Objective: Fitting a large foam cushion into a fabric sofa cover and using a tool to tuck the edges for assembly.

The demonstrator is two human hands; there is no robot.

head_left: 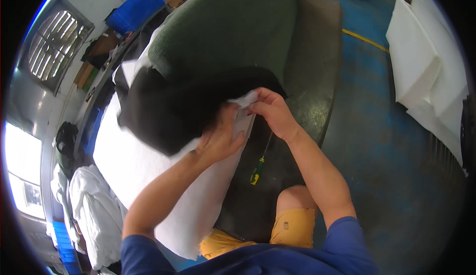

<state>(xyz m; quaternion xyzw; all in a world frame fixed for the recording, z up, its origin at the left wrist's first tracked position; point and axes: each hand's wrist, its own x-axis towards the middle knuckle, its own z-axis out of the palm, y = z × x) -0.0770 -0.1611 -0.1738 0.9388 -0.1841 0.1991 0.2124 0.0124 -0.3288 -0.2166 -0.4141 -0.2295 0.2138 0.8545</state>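
A large padded piece covered in green fabric [223,27] stretches away from me, with black cloth [163,106] folded over its near end. White cloth [148,161] spreads below that, down toward my lap. At the edge where these layers meet, my right hand [275,114] pinches a small white flap of fabric [244,99] between thumb and fingers. Just left of it, my left hand [218,138] lies against the black and white cloth, slightly blurred, thumb apart from its stretched fingers. A screwdriver [257,172] with a green and yellow handle rests below my right hand.
The padded piece lies on a dark bench [317,42]. White sheet material [419,62] stands at the right above a blue-grey floor [367,141]. A blue bin [135,8] sits on a shelf at the far left, and bundled white cloth [94,210] is at the lower left.
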